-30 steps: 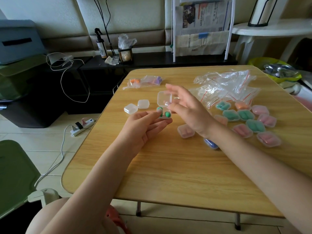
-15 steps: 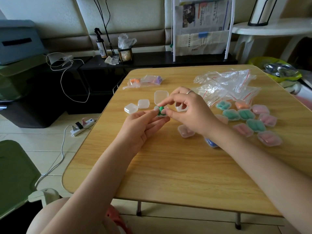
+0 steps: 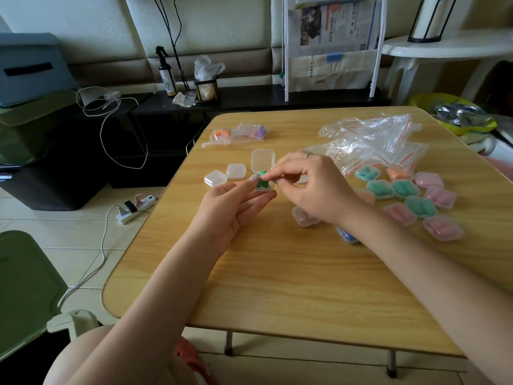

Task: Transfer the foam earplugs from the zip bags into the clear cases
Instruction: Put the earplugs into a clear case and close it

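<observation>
Two hands meet over the middle of the table [image 3: 277, 287]. Left hand [image 3: 236, 202] lies palm up, fingers nearly straight, cradling a small clear case [image 3: 262, 186] on its fingertips, lid up and open. Right hand [image 3: 313, 187] is curled, thumb and forefinger pinching a green earplug [image 3: 262, 176] right at the case mouth — more green sits inside the case, count hard to make out. A ring shows on the right hand.

Just left of the left hand's fingertips: two closed empty cases [image 3: 224, 175]. Beyond the hands, two small zip bags [image 3: 238, 133] with orange and purple plugs. Past the right hand, a heap of empty bags [image 3: 372, 140]; right of it, a cluster of filled cases [image 3: 416, 195] in teal, pink, orange. One pink case [image 3: 304, 218] and a blue one [image 3: 347, 236] are partly hidden under the right wrist.
</observation>
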Available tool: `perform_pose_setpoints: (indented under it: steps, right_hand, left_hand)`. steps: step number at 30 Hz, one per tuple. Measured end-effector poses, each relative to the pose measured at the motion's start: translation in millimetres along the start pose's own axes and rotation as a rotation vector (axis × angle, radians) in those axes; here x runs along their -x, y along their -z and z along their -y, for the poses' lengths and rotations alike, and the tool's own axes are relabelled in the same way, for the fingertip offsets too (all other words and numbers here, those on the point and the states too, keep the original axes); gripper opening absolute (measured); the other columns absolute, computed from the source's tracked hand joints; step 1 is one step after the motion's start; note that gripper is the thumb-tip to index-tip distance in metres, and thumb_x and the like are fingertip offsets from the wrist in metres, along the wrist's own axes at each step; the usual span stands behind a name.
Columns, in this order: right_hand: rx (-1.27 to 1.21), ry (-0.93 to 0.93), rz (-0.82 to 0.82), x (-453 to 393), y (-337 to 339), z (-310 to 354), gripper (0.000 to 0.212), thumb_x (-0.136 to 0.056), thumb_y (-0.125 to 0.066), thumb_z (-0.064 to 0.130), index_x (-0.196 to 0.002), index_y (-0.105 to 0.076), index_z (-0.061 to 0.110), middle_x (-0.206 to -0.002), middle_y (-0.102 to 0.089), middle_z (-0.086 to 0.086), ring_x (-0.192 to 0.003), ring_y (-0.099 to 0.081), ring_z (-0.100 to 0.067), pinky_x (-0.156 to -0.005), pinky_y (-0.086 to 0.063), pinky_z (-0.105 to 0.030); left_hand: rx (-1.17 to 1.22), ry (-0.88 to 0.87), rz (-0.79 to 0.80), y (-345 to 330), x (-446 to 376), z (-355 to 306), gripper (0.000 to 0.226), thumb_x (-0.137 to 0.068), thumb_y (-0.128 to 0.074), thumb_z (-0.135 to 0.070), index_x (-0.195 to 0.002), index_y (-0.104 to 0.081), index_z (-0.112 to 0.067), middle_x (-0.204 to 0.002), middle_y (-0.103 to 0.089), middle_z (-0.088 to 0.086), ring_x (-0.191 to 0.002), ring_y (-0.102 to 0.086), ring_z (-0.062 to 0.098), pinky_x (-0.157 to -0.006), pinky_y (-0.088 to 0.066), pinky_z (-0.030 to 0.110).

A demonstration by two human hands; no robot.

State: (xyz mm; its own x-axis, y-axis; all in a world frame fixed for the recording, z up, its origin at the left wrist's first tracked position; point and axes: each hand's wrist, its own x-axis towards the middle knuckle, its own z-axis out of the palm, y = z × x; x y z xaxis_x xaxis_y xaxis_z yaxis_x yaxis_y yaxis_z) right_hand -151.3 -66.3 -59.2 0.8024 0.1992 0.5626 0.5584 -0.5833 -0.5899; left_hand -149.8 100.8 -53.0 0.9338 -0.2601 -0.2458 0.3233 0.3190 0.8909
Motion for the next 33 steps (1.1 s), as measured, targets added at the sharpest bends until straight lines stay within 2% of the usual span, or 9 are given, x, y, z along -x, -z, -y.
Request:
perform_pose_setpoints:
  steps: [3,6,9,14,17,25,29,31,33]
  right_hand:
    - [-0.022,0.004,-0.06,-2,0,1,0.03,-0.086,-0.056,-0.002,-0.105,-0.072,0.014,-0.095,-0.065,0.002,-0.082,-0.058,-0.012,-0.073,-0.047,-0.019]
    - [0.09,-0.016,-0.017,-2,-2,-2,0.033,-0.088,-0.056,0.0,-0.114,-0.069,0.016,-0.103,-0.059,0.008,-0.092,-0.048,-0.006,-0.082,-0.038,-0.008]
    - [0.149,-0.031,0.019,0,-3,-4,0.028,-0.089,-0.056,0.001,-0.108,-0.072,0.015,-0.103,-0.059,0.005,-0.099,-0.043,-0.005,-0.084,-0.029,0.0]
    - [0.164,-0.029,-0.021,-1,-3,-5,0.023,-0.086,-0.058,0.003,-0.099,-0.075,0.013,-0.1,-0.063,0.001,-0.096,-0.044,-0.007,-0.082,-0.029,0.0]
    - [0.114,-0.052,-0.018,-1,-2,-4,0.022,-0.086,-0.059,0.005,-0.097,-0.075,0.016,-0.099,-0.062,0.004,-0.098,-0.047,-0.007,-0.081,-0.031,-0.002]
    - [0.166,0.039,-0.097,-1,-6,-7,0.028,-0.083,-0.056,0.014,-0.102,-0.075,0.015,-0.094,-0.065,0.001,-0.091,-0.049,-0.01,-0.082,-0.035,-0.006]
    - [0.023,0.022,-0.276,-3,1,0,0.033,-0.086,-0.052,0.007,-0.113,-0.07,0.014,-0.088,-0.058,0.001,-0.075,-0.052,-0.012,-0.064,-0.044,-0.021]
    - [-0.052,-0.063,-0.264,-4,5,3,0.04,-0.089,-0.051,0.007,-0.127,-0.059,0.018,-0.098,-0.056,0.004,-0.081,-0.052,-0.006,-0.07,-0.045,-0.014]
    - [-0.158,-0.191,-0.139,-4,5,4,0.044,-0.095,-0.05,0.009,-0.137,-0.049,0.021,-0.115,-0.057,0.006,-0.097,-0.053,0.002,-0.08,-0.044,-0.01]
  left_hand:
    - [-0.018,-0.001,-0.005,-1,1,0,0.024,-0.092,-0.06,-0.013,-0.105,-0.059,0.007,-0.094,-0.072,0.021,-0.089,-0.072,0.021,-0.075,-0.057,0.022]
    - [-0.017,0.0,0.006,-2,2,0,0.025,-0.092,-0.059,-0.013,-0.107,-0.059,0.007,-0.094,-0.072,0.02,-0.087,-0.072,0.02,-0.075,-0.057,0.022]
    - [-0.016,-0.003,0.018,-1,2,0,0.03,-0.092,-0.059,-0.013,-0.11,-0.058,0.01,-0.096,-0.071,0.022,-0.088,-0.072,0.02,-0.072,-0.058,0.02]
    - [-0.008,0.0,0.012,-1,2,1,0.03,-0.092,-0.059,-0.013,-0.111,-0.057,0.01,-0.097,-0.071,0.022,-0.086,-0.072,0.02,-0.07,-0.058,0.019]
    - [-0.003,-0.006,0.011,-2,2,1,0.03,-0.092,-0.059,-0.013,-0.111,-0.058,0.01,-0.095,-0.071,0.022,-0.083,-0.072,0.018,-0.065,-0.057,0.017]
    - [0.001,-0.006,0.006,-1,0,1,0.026,-0.092,-0.059,-0.013,-0.108,-0.059,0.008,-0.091,-0.072,0.02,-0.082,-0.072,0.017,-0.066,-0.057,0.017]
    - [-0.006,-0.003,0.012,-1,0,1,0.025,-0.092,-0.059,-0.013,-0.106,-0.059,0.007,-0.09,-0.073,0.02,-0.081,-0.072,0.016,-0.066,-0.057,0.017]
    - [-0.026,0.004,0.027,-2,1,1,0.027,-0.091,-0.059,-0.014,-0.107,-0.059,0.008,-0.092,-0.072,0.02,-0.083,-0.072,0.016,-0.068,-0.057,0.018]
    - [-0.035,0.009,0.047,-2,1,2,0.027,-0.091,-0.06,-0.015,-0.106,-0.059,0.007,-0.093,-0.072,0.02,-0.085,-0.072,0.017,-0.069,-0.057,0.018]
